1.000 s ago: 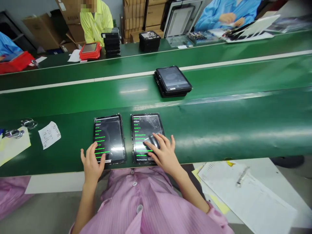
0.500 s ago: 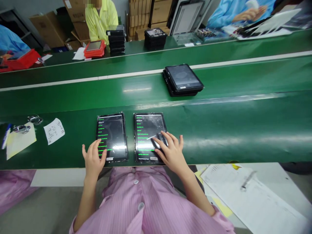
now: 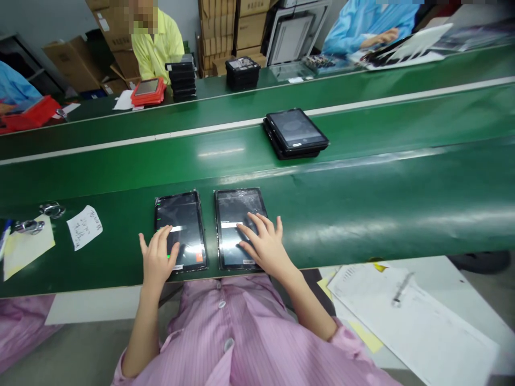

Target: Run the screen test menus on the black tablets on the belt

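Two black tablets lie side by side, flat on the green bench near its front edge. Over the lower left part of the left tablet is my left hand, fingers apart and holding nothing. That tablet's dark screen shows a few green marks and a small orange patch low on the right. My right hand is spread over the right side of the right tablet, its fingertips at the screen. White text and a light bar show on that dark screen. Whether the fingertips touch the glass I cannot tell.
Beyond the tablets, a stack of black tablets rests on the green belt. A handwritten note, yellow paper and shiny metal pieces lie at left. Papers are on a lower surface at right. Co-workers sit across the bench.
Both screens have changed from lists of green text to mostly dark displays. The right hand has shifted slightly left over its tablet. The head view has turned a little.
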The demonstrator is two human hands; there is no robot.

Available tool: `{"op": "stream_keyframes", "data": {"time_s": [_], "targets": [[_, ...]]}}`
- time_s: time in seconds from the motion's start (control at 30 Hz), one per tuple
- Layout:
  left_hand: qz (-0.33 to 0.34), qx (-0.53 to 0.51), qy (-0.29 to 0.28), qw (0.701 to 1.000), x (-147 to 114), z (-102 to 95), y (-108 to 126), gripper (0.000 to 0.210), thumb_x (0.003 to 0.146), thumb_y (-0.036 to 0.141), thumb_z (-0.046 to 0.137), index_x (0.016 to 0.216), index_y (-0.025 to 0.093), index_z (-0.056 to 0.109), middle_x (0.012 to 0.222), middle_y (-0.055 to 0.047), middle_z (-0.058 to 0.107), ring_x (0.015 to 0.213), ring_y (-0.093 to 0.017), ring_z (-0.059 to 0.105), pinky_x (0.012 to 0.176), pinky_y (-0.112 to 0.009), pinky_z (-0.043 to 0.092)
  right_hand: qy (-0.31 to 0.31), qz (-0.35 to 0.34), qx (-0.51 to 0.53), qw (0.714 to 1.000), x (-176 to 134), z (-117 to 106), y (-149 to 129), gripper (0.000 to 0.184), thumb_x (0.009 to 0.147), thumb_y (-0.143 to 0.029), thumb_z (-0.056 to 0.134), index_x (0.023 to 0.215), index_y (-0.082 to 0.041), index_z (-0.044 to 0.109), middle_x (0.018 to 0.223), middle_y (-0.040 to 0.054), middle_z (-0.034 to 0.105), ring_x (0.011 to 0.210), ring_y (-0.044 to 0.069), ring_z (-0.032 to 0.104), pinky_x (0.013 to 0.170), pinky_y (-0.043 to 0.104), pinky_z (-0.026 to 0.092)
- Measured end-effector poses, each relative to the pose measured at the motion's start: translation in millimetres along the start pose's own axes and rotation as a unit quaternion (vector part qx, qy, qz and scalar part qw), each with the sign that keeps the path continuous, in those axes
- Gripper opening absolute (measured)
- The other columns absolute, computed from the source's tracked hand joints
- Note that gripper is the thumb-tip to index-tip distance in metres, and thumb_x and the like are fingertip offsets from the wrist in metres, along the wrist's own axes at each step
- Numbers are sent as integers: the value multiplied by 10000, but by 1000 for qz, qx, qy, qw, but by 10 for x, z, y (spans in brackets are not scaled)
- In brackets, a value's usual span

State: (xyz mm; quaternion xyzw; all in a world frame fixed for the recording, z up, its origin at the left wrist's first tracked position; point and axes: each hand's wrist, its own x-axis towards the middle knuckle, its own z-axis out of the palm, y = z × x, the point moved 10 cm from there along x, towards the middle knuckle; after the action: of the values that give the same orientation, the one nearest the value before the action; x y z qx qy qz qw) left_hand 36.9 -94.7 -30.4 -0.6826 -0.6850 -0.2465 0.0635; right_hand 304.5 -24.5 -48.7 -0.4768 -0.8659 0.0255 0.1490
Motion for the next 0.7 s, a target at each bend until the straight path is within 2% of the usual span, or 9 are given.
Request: {"op": "stream_keyframes", "data": {"time_s": [0.2, 0.3, 0.47, 0.57, 0.63, 0.7], "targets": [[-10, 1, -19, 1000, 85, 43, -67, 442, 1016, 395, 427, 1385, 165, 505, 1302, -160, 657, 1195, -290, 621, 1216, -613, 87, -1, 18, 6, 1000, 28, 39, 86, 433, 993, -434, 468, 1366, -250, 588, 1522, 181, 435, 1395, 373, 346, 1124, 745, 127], [-12, 0, 5, 1000, 58, -27, -91, 407, 1015, 370, 427, 1358, 174, 526, 1267, -147, 674, 1172, -272, 633, 1216, -579, 153, 23, 35, 14, 999, -49, 3, 246, 443, 1002, -421, 426, 1394, -263, 558, 1514, 163, 445, 1381, 356, 365, 1133, 728, 142], [-1, 4, 15, 1000, 63, -71, -133, 358, 1009, 348, 440, 1301, 188, 571, 1217, -128, 701, 1136, -270, 650, 1197, -561, 226, 48, 70, 15, 996, -220, 1, 547, 439, 1005, -426, 395, 1383, -274, 558, 1478, 161, 469, 1352, 353, 395, 1114, 726, 198], [23, 0, -10, 1000, 270, -60, -135, 360, 1007, 341, 433, 1303, 192, 574, 1234, -125, 690, 1164, -268, 635, 1182, -536, 284, 54, 78, 21, 995, -214, -17, 670, 439, 1008, -434, 384, 1369, -262, 564, 1459, 165, 483, 1333, 353, 411, 1104, 731, 217], [62, -1, -56, 996, 518, 12, -79, 379, 1004, 340, 428, 1327, 194, 564, 1295, -131, 656, 1224, -268, 604, 1165, -496, 341, 47, 66, 31, 996, -75, -34, 710, 438, 1010, -442, 382, 1363, -264, 569, 1444, 161, 499, 1323, 348, 419, 1106, 725, 223], [118, 13, -120, 986, 803, 148, 29, 419, 997, 339, 435, 1376, 192, 534, 1417, -147, 573, 1321, -284, 537, 1158, -491, 364, 32, 47, 42, 997, 194, -37, 721, 439, 1008, -449, 390, 1362, -267, 574, 1439, 157, 507, 1321, 343, 421, 1114, 712, 227]]}}
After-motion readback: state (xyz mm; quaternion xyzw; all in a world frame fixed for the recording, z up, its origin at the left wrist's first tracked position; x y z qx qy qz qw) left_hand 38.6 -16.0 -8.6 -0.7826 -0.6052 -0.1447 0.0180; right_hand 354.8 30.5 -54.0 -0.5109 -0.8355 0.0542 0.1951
